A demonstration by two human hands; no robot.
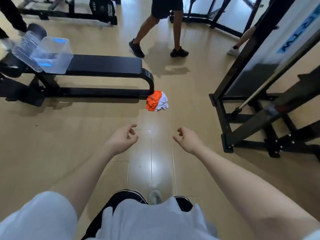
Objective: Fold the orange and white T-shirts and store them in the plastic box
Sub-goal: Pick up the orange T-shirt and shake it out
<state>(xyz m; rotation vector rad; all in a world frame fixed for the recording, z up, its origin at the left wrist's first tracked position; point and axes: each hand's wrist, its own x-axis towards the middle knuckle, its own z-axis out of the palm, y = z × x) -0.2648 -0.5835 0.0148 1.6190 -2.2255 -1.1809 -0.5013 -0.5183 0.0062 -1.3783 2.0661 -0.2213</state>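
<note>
An orange T-shirt and a white T-shirt lie crumpled together on the floor, at the foot of a black bench. A clear plastic box with blue clips sits on the left end of the bench, and its lid leans against its left side. My left hand and my right hand hang over the floor short of the shirts. Both have loosely curled fingers and hold nothing.
The black padded bench runs across the left half. A black machine frame stands at the right. One person's legs walk past beyond the bench, and another's foot shows at the right. More gym machines line the back.
</note>
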